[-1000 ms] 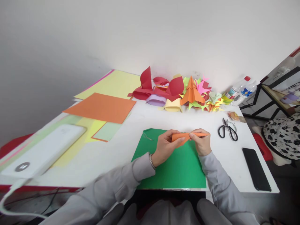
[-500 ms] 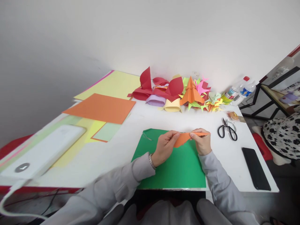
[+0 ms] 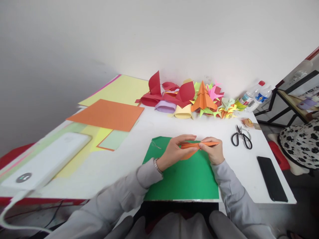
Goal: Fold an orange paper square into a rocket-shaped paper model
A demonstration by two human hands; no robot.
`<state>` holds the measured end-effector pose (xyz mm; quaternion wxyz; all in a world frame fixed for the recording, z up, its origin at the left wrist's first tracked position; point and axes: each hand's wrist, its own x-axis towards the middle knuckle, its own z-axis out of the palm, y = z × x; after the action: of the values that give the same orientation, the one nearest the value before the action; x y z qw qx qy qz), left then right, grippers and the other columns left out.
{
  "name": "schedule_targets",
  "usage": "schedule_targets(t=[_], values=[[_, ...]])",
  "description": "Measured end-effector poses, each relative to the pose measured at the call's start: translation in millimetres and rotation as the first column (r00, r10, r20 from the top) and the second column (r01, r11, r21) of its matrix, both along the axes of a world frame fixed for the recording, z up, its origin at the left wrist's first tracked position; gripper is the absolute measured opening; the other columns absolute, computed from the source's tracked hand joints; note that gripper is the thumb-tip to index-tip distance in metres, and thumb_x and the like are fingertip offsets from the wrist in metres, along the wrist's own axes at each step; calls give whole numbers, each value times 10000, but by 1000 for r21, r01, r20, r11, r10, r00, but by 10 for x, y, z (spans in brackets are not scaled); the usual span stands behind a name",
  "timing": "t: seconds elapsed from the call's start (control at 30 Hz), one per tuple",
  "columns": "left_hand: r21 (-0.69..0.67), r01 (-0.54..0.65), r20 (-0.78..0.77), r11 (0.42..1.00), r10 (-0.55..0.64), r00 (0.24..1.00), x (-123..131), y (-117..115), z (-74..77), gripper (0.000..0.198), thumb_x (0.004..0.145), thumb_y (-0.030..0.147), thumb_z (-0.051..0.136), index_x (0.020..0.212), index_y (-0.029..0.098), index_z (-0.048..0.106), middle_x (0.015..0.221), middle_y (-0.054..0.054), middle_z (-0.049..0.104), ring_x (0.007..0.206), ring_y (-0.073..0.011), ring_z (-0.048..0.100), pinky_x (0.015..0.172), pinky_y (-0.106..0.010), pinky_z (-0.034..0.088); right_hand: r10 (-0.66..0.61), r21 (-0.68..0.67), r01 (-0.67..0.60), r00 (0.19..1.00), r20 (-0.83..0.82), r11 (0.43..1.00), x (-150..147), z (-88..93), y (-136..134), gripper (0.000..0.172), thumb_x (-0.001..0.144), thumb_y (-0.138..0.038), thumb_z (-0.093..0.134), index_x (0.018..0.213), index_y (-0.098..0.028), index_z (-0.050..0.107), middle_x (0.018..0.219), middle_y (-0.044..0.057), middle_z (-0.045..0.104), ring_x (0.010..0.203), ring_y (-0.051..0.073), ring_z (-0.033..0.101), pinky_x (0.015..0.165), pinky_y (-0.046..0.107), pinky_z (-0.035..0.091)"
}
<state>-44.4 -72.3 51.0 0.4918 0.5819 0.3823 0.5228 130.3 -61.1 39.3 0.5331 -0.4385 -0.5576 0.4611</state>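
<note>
Both hands hold a folded orange paper [image 3: 196,146] just above a green sheet [image 3: 184,177] on the white table [image 3: 139,159]. My left hand [image 3: 174,151] grips the paper's left part, fingers stretched along its top edge. My right hand [image 3: 213,151] pinches the right end between thumb and fingers. The paper lies nearly flat, a long thin shape with a triangular flap hanging below.
Orange [image 3: 107,114] and yellow sheets [image 3: 119,89] lie at the left. A pile of folded paper shapes [image 3: 189,98] sits at the back. Scissors [image 3: 241,136], a black phone [image 3: 271,179], two bottles [image 3: 254,94] are at the right. A white device [image 3: 47,159] lies front left.
My left hand has shifted right along the orange paper and its fingers have stretched over the top edge. The paper's flap has folded flatter. My right hand has stayed put.
</note>
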Motion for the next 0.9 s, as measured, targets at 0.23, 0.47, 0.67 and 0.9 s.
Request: schedule_targets(t=[0.23,0.47,0.67,0.9], values=[[70,37,-60,997,-33,998,15,-22,-27,168,716,306,700,744,144,735,727,-88,705,646,-167,625,574,-261,499,54,39,-56,997,46,998,-6,0,-19,114,617,-277,786,637,-195,710,613,12,675,544,138,580,520,258,460],[43,59,-9,997,-58,998,31,-31,7,197,739,327,682,653,150,704,632,-57,660,555,-131,561,497,-231,437,81,57,-83,996,39,995,13,11,-15,96,613,-258,791,647,-201,721,635,19,684,566,146,593,529,263,469],[39,88,25,995,-89,996,17,-20,-16,179,735,308,690,652,150,699,643,-59,666,588,-143,579,531,-244,444,117,73,-120,992,44,990,25,43,-9,91,612,-220,795,674,-208,730,657,24,687,586,149,601,535,268,476],[142,73,1,987,-74,997,21,-17,-41,152,756,278,677,672,153,691,646,-58,656,588,-136,576,542,-241,450,257,80,-255,966,-20,964,73,15,49,128,620,-195,795,733,-225,744,731,27,709,675,163,641,628,289,505]])
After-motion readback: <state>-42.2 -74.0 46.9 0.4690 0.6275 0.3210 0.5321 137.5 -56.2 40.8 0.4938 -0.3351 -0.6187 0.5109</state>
